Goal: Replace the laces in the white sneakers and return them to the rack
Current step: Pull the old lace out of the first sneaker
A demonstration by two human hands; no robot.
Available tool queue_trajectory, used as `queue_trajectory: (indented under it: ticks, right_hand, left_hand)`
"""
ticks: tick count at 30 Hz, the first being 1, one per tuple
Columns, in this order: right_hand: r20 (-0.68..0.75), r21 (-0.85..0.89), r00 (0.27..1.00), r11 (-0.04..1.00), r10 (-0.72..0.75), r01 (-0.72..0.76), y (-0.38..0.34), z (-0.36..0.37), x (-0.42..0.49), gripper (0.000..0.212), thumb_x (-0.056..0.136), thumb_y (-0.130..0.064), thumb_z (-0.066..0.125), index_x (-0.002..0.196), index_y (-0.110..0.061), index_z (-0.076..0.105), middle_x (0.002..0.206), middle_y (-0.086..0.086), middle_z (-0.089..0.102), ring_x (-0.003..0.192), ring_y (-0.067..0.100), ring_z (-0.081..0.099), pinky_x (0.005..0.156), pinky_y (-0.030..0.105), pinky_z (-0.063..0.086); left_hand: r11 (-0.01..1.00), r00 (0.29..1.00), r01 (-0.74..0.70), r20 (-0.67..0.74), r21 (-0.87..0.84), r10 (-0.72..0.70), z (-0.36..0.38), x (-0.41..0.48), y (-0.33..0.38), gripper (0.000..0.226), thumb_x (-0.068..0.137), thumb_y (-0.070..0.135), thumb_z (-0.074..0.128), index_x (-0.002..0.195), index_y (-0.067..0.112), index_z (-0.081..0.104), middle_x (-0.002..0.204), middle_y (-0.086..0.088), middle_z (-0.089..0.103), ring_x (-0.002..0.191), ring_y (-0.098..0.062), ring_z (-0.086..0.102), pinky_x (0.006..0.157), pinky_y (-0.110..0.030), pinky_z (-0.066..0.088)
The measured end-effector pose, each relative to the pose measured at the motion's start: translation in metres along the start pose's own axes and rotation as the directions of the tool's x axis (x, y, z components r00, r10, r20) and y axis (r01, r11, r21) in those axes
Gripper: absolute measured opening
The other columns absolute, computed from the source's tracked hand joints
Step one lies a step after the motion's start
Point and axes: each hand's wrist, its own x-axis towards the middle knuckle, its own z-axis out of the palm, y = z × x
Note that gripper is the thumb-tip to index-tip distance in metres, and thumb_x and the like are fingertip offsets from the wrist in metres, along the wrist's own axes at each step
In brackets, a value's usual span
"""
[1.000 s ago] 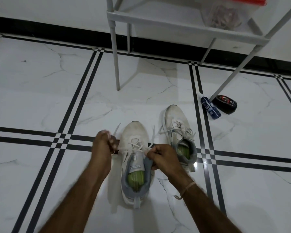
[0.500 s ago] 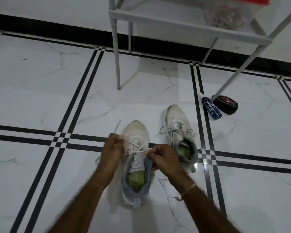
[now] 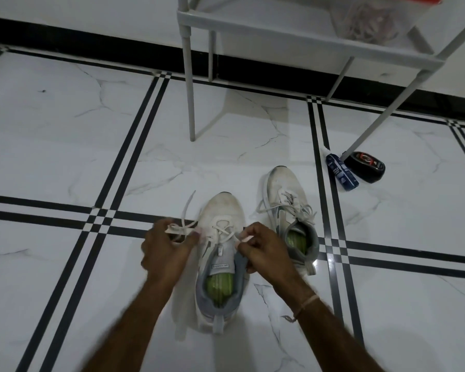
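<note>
Presently, hands: a lace end [image 3: 173, 229] is pinched in each, left hand [image 3: 167, 249] and right hand [image 3: 266, 255] flanking the near sneaker [image 3: 223, 210].
Axis: toe is pointed away (both hands equally near).

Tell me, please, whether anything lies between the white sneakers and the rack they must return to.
Nothing visible does. Bare floor runs from the near sneaker and the far sneaker to the rack. The blue tube and black tin lie off to the right, by a rack leg.
</note>
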Motion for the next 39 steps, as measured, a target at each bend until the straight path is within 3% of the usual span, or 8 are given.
queue_trajectory:
  ticks: [9, 16, 22, 28, 31, 34, 37, 39]
  right_hand:
    - [0.236, -0.579, 0.923, 0.719, -0.304, 0.385, -0.006, 0.022, 0.027, 0.011, 0.088, -0.030, 0.078, 0.097, -0.024, 0.074, 0.102, -0.003, 0.052, 0.088, 0.013, 0.059, 0.075, 0.031, 0.049]
    - [0.117, 0.555, 0.993, 0.827, 0.026, -0.087, -0.003, 0.005, 0.017, 0.022, 0.104, -0.026, 0.057, 0.087, -0.013, 0.057, 0.079, 0.002, 0.068, 0.066, 0.014, 0.051, 0.056, 0.024, 0.038]
    - [0.202, -0.403, 0.947, 0.859, -0.251, 0.314, -0.001, 0.028, 0.028, 0.019, 0.090, -0.022, 0.077, 0.075, -0.012, 0.072, 0.072, -0.005, 0.068, 0.067, 0.007, 0.060, 0.065, 0.022, 0.045]
    - [0.016, 0.807, 0.995, 0.586, 0.095, -0.068, -0.016, -0.013, 0.017, 0.025, 0.107, -0.014, 0.046, 0.084, -0.012, 0.055, 0.076, 0.006, 0.067, 0.058, 0.013, 0.052, 0.049, 0.020, 0.041]
    - [0.072, 0.096, 0.979, 0.979, -0.188, 0.181, -0.018, 0.003, 0.020, 0.013, 0.099, -0.024, 0.066, 0.093, -0.014, 0.060, 0.082, -0.002, 0.068, 0.073, 0.016, 0.062, 0.063, 0.024, 0.049]
    - [0.241, -0.482, 0.931, 0.799, -0.273, 0.359, -0.003, 0.040, 0.022, 0.019, 0.093, -0.031, 0.073, 0.081, -0.017, 0.070, 0.079, -0.003, 0.070, 0.075, 0.015, 0.064, 0.067, 0.028, 0.045]
    - [-0.147, 0.212, 0.984, 0.969, -0.096, 0.126, -0.016, 0.014, 0.024, 0.031, 0.106, -0.022, 0.055, 0.076, -0.015, 0.061, 0.068, -0.002, 0.062, 0.067, 0.014, 0.057, 0.064, 0.027, 0.044]
    - [-0.147, 0.730, 0.982, 0.683, 0.116, 0.028, -0.023, -0.012, 0.026, 0.034, 0.110, -0.024, 0.045, 0.081, -0.013, 0.058, 0.079, 0.006, 0.070, 0.069, 0.016, 0.062, 0.062, 0.028, 0.047]
  left_hand:
    - [0.904, 0.892, -0.398, 0.298, 0.155, 0.341, -0.010, -0.014, 0.014, 0.008, 0.082, 0.033, 0.080, 0.082, 0.031, 0.073, 0.071, 0.016, 0.069, 0.075, 0.007, 0.063, 0.062, -0.006, 0.045]
    - [0.971, 0.924, -0.240, 0.303, -0.014, 0.233, -0.008, -0.014, 0.014, 0.010, 0.068, 0.033, 0.067, 0.076, 0.029, 0.073, 0.062, 0.007, 0.069, 0.065, -0.020, 0.069, 0.070, -0.051, 0.061]
    - [0.973, 0.936, -0.232, 0.275, 0.014, 0.219, -0.008, -0.011, 0.008, 0.007, 0.068, 0.035, 0.068, 0.074, 0.032, 0.072, 0.062, 0.009, 0.068, 0.064, -0.015, 0.068, 0.069, -0.050, 0.061]
    - [0.973, 0.923, -0.227, 0.313, -0.029, 0.225, -0.004, -0.012, 0.015, 0.009, 0.069, 0.029, 0.069, 0.072, 0.022, 0.072, 0.062, 0.001, 0.067, 0.064, -0.024, 0.067, 0.069, -0.052, 0.060]
    - [0.979, 0.939, -0.203, 0.279, -0.028, 0.203, -0.009, -0.009, 0.009, 0.007, 0.076, 0.020, 0.075, 0.070, 0.020, 0.071, 0.061, 0.001, 0.067, 0.064, -0.025, 0.067, 0.068, -0.051, 0.060]
    - [0.980, 0.948, -0.199, 0.257, 0.016, 0.188, -0.012, -0.010, 0.002, 0.013, 0.078, 0.019, 0.077, 0.068, 0.020, 0.070, 0.059, 0.003, 0.067, 0.059, -0.019, 0.065, 0.067, -0.047, 0.060]
    - [0.976, 0.932, -0.216, 0.304, 0.020, 0.200, -0.002, -0.012, 0.010, 0.012, 0.079, 0.013, 0.075, 0.069, 0.018, 0.070, 0.059, 0.002, 0.067, 0.057, -0.015, 0.064, 0.068, -0.047, 0.060]
    - [0.973, 0.919, -0.232, 0.325, -0.012, 0.223, 0.003, -0.012, 0.017, 0.005, 0.075, 0.020, 0.073, 0.071, 0.017, 0.070, 0.060, 0.001, 0.067, 0.059, -0.019, 0.065, 0.068, -0.048, 0.060]
